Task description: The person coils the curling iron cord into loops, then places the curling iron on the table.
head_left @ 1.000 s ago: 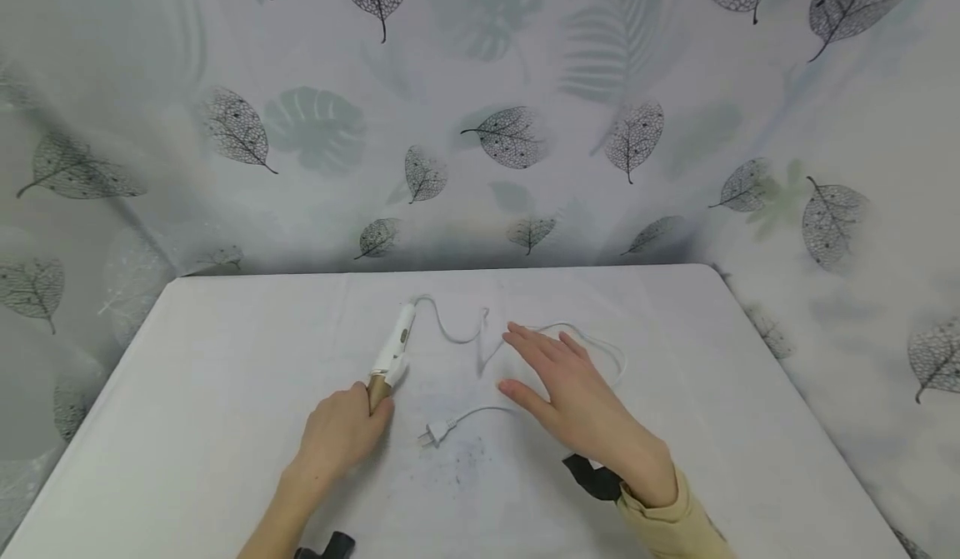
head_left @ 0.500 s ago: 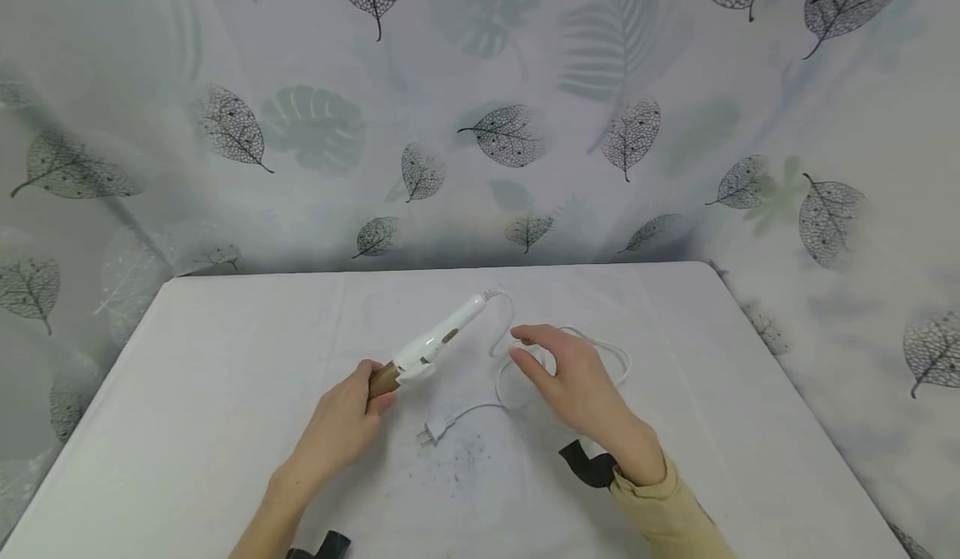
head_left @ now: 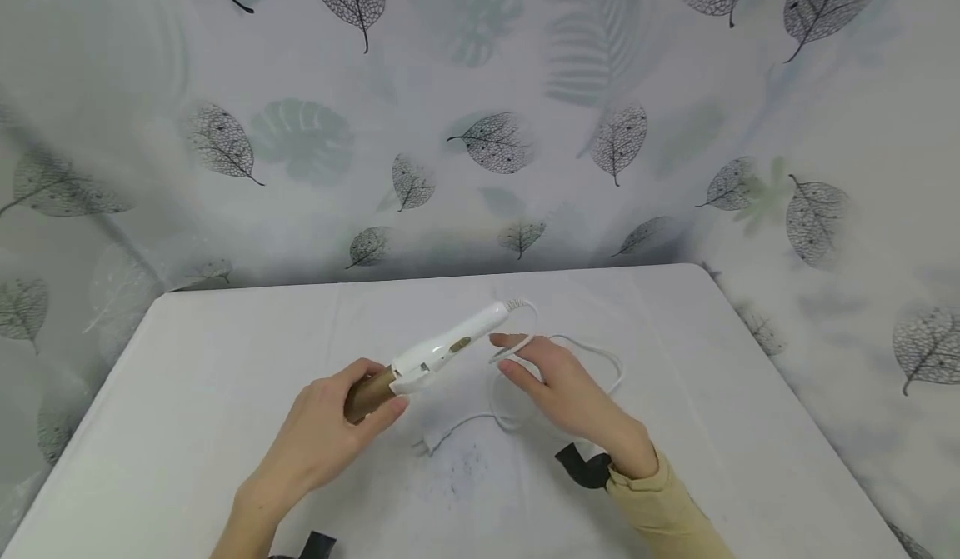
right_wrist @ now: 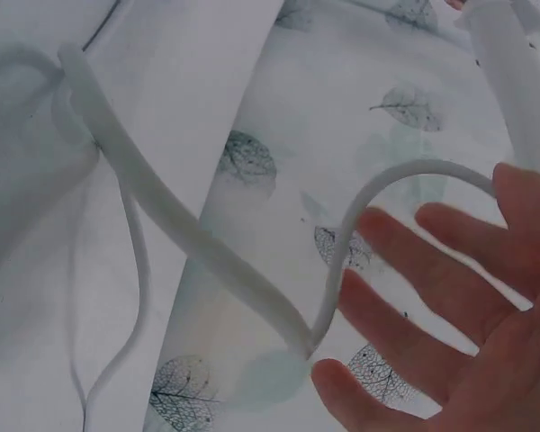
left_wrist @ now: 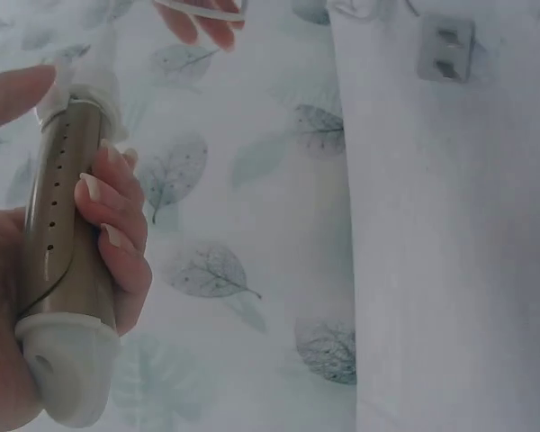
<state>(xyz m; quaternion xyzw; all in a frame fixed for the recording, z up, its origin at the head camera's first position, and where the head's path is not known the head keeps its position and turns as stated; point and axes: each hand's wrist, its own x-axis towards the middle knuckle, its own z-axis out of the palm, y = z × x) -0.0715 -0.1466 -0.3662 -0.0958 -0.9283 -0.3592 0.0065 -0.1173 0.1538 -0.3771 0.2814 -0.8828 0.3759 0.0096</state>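
My left hand (head_left: 311,430) grips a curling iron (head_left: 453,342) by its gold-brown barrel (left_wrist: 67,207). Fingers wrap the barrel from one side in the left wrist view, with the thumb near the handle end. The white handle points up and to the right, raised above the table. From its end runs a thin white cord (head_left: 600,347). Just right of the handle, my right hand (head_left: 573,392) has its fingers loosely spread; the cord (right_wrist: 198,243) passes by the fingertips in the right wrist view, and whether they touch cannot be told.
A white two-pin plug (head_left: 427,445) lies on the white-covered table (head_left: 187,376), below the iron. Grey smudges (head_left: 461,467) mark the cloth nearby. Leaf-printed sheeting (head_left: 435,67) stands behind the table and at both sides. Black pieces (head_left: 585,466) sit at both wrists.
The iron has swung from nearly upright to slanting right, its handle moving right and rising. My right hand's spread fingers have relaxed and come close to the cord beside the handle.
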